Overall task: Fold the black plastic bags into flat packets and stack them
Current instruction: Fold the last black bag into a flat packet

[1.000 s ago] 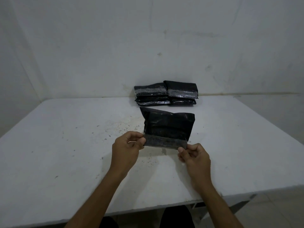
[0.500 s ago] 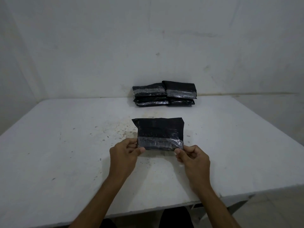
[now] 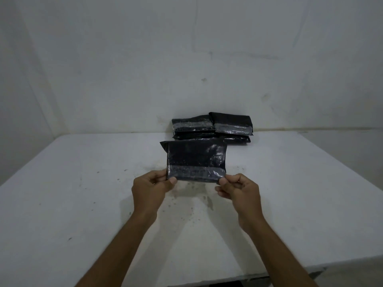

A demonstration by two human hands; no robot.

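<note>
Left hand [image 3: 151, 190] and right hand [image 3: 240, 190] pinch the packet [image 3: 195, 161] by its near corners; stacked packets [image 3: 213, 128] sit behind against the wall [image 3: 186, 59] on the table [image 3: 62, 204].

Dim, flat light; soft shadows under the arms, corners darkened, edges bowed by wide-angle.

Folded packet [image 3: 194, 160]: glossy black plastic, fine pale speckling, 1 grey translucent tape band across its lower edge. Stacked packets [image 3: 212, 127]: black, each visible top carrying a similar silvery-grey band. Table [image 3: 62, 204]: white, marked with small dark specks and a brownish smudge near the centre. Wall [image 3: 124, 59]: off-white, faint grey scuffs.
</note>
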